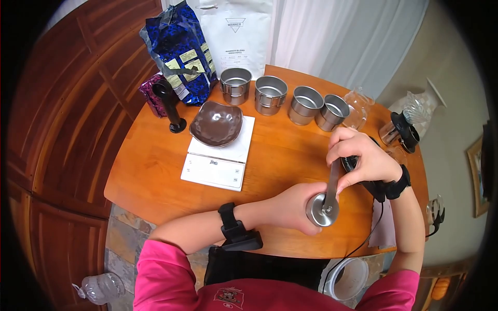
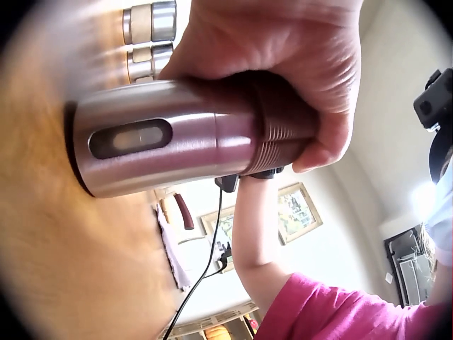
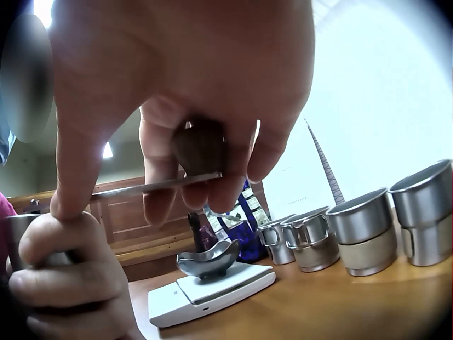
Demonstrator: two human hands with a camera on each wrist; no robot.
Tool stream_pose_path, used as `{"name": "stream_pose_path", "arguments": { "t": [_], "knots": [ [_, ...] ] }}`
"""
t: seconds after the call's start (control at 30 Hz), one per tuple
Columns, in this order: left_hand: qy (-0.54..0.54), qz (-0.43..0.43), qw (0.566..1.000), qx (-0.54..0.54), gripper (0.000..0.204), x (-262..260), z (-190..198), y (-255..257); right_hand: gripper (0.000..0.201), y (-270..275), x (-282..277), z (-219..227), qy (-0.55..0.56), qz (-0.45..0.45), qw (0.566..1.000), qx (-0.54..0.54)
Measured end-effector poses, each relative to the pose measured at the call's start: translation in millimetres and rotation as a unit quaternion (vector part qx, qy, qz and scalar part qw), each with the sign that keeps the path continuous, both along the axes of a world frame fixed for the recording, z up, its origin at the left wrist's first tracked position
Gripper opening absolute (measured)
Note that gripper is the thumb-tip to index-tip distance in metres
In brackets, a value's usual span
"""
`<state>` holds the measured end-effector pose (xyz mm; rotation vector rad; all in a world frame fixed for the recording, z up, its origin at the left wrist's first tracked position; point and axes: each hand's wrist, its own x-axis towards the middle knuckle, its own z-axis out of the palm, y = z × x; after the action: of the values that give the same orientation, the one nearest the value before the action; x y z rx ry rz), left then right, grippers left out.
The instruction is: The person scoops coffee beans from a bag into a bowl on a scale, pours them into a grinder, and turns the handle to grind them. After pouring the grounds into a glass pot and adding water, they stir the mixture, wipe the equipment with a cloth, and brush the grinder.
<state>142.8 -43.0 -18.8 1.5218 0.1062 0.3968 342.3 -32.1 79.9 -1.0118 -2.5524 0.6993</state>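
Observation:
My left hand (image 1: 295,207) wraps round a silver manual coffee grinder (image 1: 316,213) near the table's front edge. In the left wrist view the grinder's body (image 2: 191,159) shows a dark oval window, and the fingers circle its dark ribbed upper band. The base is close over the wooden tabletop. A flat metal crank (image 1: 332,184) runs out from the grinder's lid. My right hand (image 1: 365,160) holds the crank's dark knob (image 3: 200,147), fingers bent around it and thumb near the arm of the crank.
A brown dish (image 1: 216,123) sits on a white scale (image 1: 212,175) to the left. Several metal cups (image 1: 271,96) line the back, with a blue coffee bag (image 1: 179,57) and a white bag (image 1: 236,39) behind. A black upright tool (image 1: 171,106) stands left; a glass-and-black coffee maker (image 1: 402,130) stands right.

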Motion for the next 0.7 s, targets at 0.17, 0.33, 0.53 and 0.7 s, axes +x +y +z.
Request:
{"name": "stream_pose_path", "arguments": {
  "t": [0.17,0.33,0.53,0.7],
  "knots": [
    [0.014,0.005,1.000,0.016,0.050,-2,1,-1,0.044,-9,3,-6,0.004,-0.031,0.994,0.108],
    [0.020,0.094,0.994,-0.053,0.049,-6,5,7,0.042,-34,14,-32,0.027,-0.150,0.980,0.130],
    [0.016,0.167,0.986,-0.012,0.049,-2,4,-1,0.039,-81,-6,-35,-0.008,-0.310,0.928,0.205],
    [-0.011,0.204,0.977,0.067,0.050,-1,3,-11,0.037,-117,-19,-31,-0.072,-0.359,0.907,0.206]
  ]
}}
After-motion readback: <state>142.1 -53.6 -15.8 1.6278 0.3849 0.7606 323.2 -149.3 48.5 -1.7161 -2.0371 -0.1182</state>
